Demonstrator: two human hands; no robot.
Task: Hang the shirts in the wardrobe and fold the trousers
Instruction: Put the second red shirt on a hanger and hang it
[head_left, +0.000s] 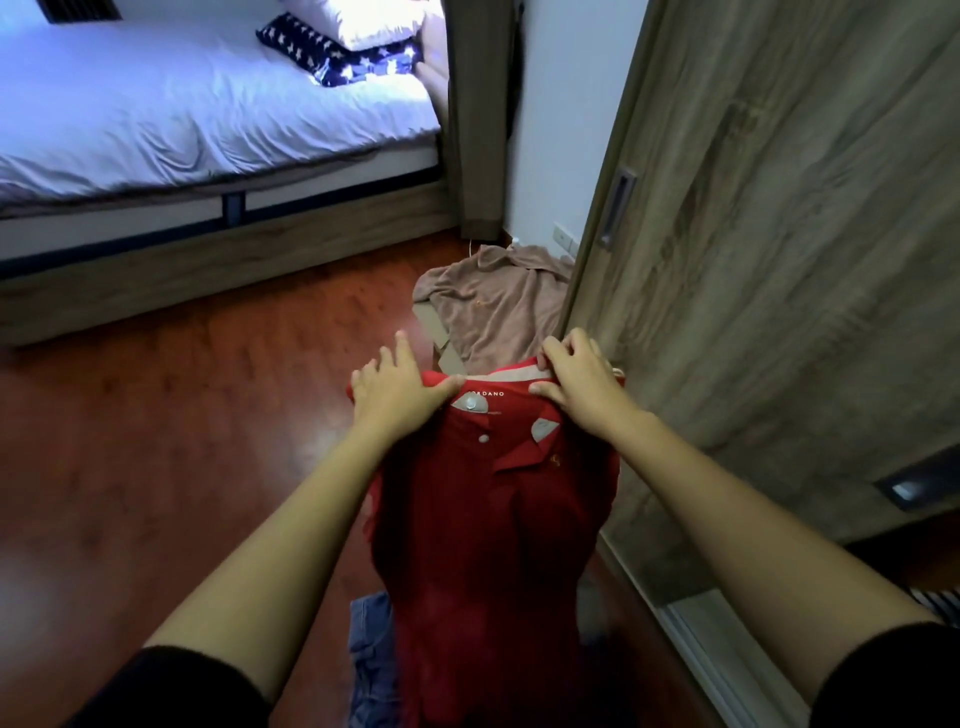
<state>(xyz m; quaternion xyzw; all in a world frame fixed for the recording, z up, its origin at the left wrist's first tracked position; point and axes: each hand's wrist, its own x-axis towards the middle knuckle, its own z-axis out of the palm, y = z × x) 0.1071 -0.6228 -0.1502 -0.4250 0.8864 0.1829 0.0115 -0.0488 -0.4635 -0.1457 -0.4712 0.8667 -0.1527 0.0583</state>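
**Red polo shirt held up at the shoulders**

Red polo shirt (493, 519) — buttoned placket, pale collar lining, white label print — hangs over the wooden floor (182, 441), just beside the wardrobe door (753, 260). Left hand (395, 397) pinches one shoulder, thumb in front, fingers spread behind. Right hand (579, 382) has its fingers curled over the collar edge.

One camera, worn on the person's head, covers the scene. It faces forward and steeply down along both forearms, which enter from the bottom corners. The left hand (392, 397) and right hand (576, 384) sit close to the lens at frame centre, holding the red shirt (483, 499). The wide-angle lens bends straight lines, so the sliding door (779, 260) leans along the right edge. The floor (182, 441) fills the lower left. The bed (182, 104) lies farther off, upper left.
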